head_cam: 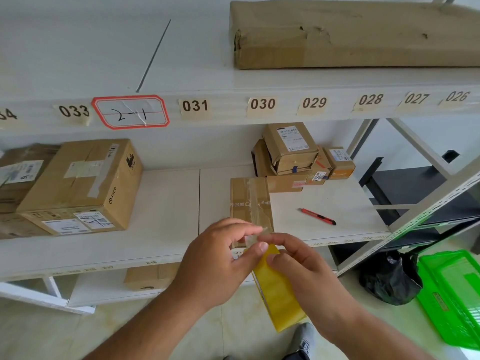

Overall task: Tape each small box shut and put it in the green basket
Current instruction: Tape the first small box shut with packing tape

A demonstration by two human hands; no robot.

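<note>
My left hand point(220, 258) and my right hand point(298, 266) meet just in front of the shelf point(168, 203), at its front edge. Both pinch the free end of a strip of clear tape point(253, 239) between thumb and fingertips, the other fingers loosely curled. The strip runs back from my fingers over the top of a small box point(250, 201) that lies flat on the shelf, with its near end at the front edge and partly hidden behind my hands. Under my right hand hangs a yellow roll of tape point(280, 292), tilted down toward the floor; I cannot tell whether my palm grips it or it only hangs from the strip.

To the right of the small box, near the front edge, lies a red utility knife point(318, 216), apart from the box. Behind it, toward the back right corner of the shelf, stands a stack of small parcels point(293, 152). At the left end of the shelf sits a large carton point(80, 185), with more cartons just beside it.

The green basket point(452, 294) stands on the floor at the lower right, past the shelf's right upright, with a black plastic bag point(389, 279) just beside it on its left. A long flat package point(358, 35) lies on the upper shelf.
</note>
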